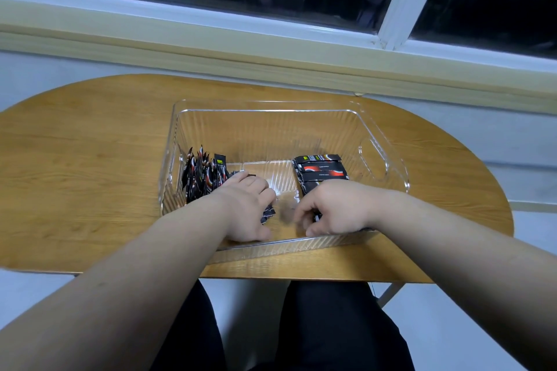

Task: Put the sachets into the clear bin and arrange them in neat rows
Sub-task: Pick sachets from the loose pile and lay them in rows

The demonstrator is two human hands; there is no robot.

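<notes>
A clear ribbed bin (271,105) stands on the oval wooden table (90,159). Black sachets with red and white print stand upright in a bunch (202,175) against the bin's left wall. Another row of sachets (321,170) lies flat at the right. Both my hands are inside the bin near its front wall. My left hand (247,208) presses on sachets beside the left bunch, and a few sachet ends (267,214) stick out under its fingers. My right hand (334,209) has curled fingers over the near end of the flat row, with a dark sachet showing between them.
The bin has a cut-out handle (373,159) in its right wall. Behind the table runs a pale window sill (211,39) with dark panes above. My legs in black trousers (331,325) are under the table's front edge.
</notes>
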